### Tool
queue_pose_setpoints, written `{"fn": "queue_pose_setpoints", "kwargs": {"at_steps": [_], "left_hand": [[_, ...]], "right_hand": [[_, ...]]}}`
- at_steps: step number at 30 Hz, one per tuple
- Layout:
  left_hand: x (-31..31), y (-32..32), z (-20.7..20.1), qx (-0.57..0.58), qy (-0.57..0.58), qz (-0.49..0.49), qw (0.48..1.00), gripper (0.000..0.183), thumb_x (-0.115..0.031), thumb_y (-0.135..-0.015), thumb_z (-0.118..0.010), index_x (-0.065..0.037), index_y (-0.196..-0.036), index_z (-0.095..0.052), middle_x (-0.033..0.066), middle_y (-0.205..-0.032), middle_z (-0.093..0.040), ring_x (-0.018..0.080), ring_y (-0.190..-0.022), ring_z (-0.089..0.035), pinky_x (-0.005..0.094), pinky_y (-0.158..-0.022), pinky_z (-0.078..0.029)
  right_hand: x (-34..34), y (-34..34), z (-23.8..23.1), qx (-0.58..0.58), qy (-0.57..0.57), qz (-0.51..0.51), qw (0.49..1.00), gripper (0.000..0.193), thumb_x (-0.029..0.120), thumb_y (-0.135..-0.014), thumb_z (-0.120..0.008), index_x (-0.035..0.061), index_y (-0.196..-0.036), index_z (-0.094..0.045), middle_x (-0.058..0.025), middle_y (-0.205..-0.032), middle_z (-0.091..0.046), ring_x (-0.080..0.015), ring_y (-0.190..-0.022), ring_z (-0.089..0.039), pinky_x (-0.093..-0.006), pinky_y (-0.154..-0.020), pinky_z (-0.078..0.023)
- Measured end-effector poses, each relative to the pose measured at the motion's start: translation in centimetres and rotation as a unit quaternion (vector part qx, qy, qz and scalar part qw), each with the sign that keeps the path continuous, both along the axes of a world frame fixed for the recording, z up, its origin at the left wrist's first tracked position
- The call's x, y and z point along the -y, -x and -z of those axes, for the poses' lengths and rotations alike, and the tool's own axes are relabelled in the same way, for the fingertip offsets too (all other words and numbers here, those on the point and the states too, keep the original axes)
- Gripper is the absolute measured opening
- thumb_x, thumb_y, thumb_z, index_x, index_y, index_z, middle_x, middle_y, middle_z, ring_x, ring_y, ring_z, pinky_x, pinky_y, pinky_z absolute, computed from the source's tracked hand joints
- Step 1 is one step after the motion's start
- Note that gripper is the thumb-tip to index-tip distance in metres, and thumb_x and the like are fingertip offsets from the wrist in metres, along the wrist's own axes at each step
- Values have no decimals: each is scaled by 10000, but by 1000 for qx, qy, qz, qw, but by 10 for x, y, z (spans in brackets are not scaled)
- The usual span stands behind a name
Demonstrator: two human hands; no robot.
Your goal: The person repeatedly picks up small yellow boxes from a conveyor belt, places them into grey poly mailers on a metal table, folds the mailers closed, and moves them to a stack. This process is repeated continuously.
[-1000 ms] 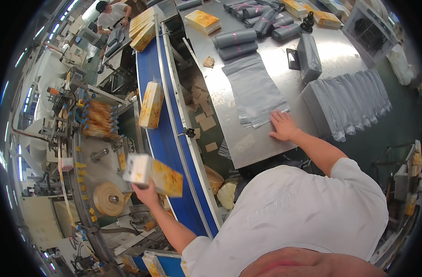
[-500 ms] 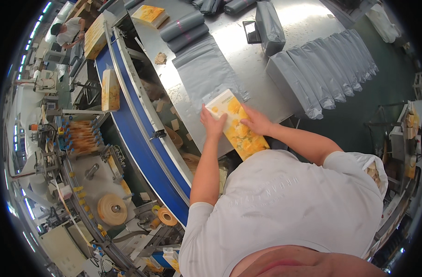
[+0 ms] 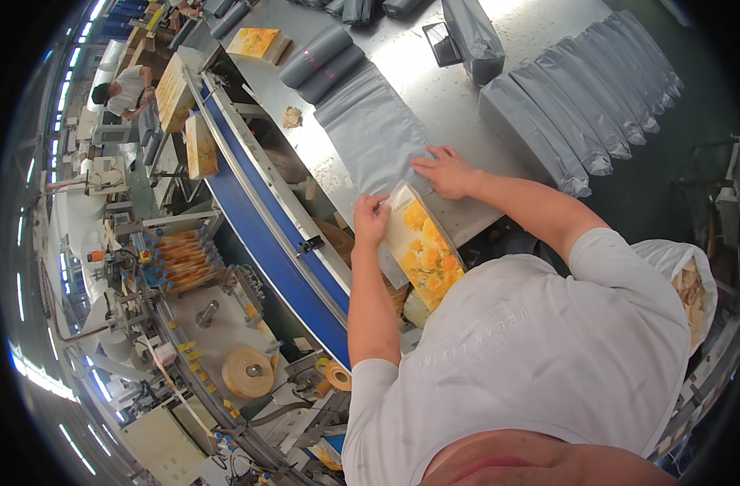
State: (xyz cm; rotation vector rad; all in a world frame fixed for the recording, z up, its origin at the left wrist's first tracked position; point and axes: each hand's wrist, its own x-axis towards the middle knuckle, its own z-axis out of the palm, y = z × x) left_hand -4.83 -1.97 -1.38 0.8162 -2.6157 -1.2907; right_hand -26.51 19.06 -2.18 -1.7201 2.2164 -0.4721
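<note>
A flat grey plastic bag [image 3: 374, 130] extends from a roll of grey bags [image 3: 325, 61] toward me across the metal table. My left hand [image 3: 372, 220] is closed at the bag's near left corner, its fingertips pinching the film. My right hand [image 3: 449, 172] lies with spread fingers on the bag's near right edge. Between my hands and my body, a long white pack printed with yellow flowers [image 3: 423, 247] leans on the table's near edge against my shirt. Its far end meets the bag's near edge, and neither hand grips it.
Filled grey bags [image 3: 581, 97] stand in a row at the right of the metal table [image 3: 419, 77]. Beyond them are another grey bag [image 3: 474, 40] and a dark-screened device [image 3: 442, 44]. A blue conveyor [image 3: 256, 231] runs along the left, with machinery beside it. Another person [image 3: 129, 91] works far left.
Both hands have let go of the flowered pack and moved to the bag's near edge, the right one reaching farther out. On the conveyor, another pack has moved away from me. The view has shifted slightly.
</note>
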Motion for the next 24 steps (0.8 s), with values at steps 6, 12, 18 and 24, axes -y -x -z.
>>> {"fn": "queue_pose_setpoints", "kwargs": {"at_steps": [6,12,18,24], "left_hand": [[-27,35,-37,-19,225,75,971,520,-309,-772,-870,-71,-1222,-766,149,-1319,-658,344,-1184,-613,453,-1074,-488],[-8,37,-42,98,-4,28,995,537,-331,-772,-878,-87,-1235,-762,147,-1306,-669,356,-1210,-617,427,-1088,-484],[-10,36,-59,75,118,103,985,612,-382,-740,-908,-83,-1249,-746,222,-1502,-526,424,-1387,-486,480,-1147,-440],[-43,36,-12,31,136,-166,976,713,-340,-834,-879,-28,-1413,-605,254,-1583,-423,415,-1448,-411,510,-1181,-399]], "right_hand": [[3,-7,-32,47,-34,4,998,731,137,-873,-641,137,-1585,-473,-17,-1685,-391,-395,-1551,-283,-560,-1256,-248],[-2,-3,-21,-9,-113,27,993,785,145,-860,-626,141,-1620,-428,-10,-1700,-359,-399,-1556,-273,-556,-1255,-232],[6,-9,-44,113,-58,66,990,806,119,-865,-634,146,-1635,-398,2,-1721,-317,-371,-1528,-290,-543,-1248,-228],[-16,-33,-56,43,8,-22,999,744,102,-879,-643,146,-1596,-450,-25,-1684,-376,-361,-1475,-361,-549,-1222,-274]]}}
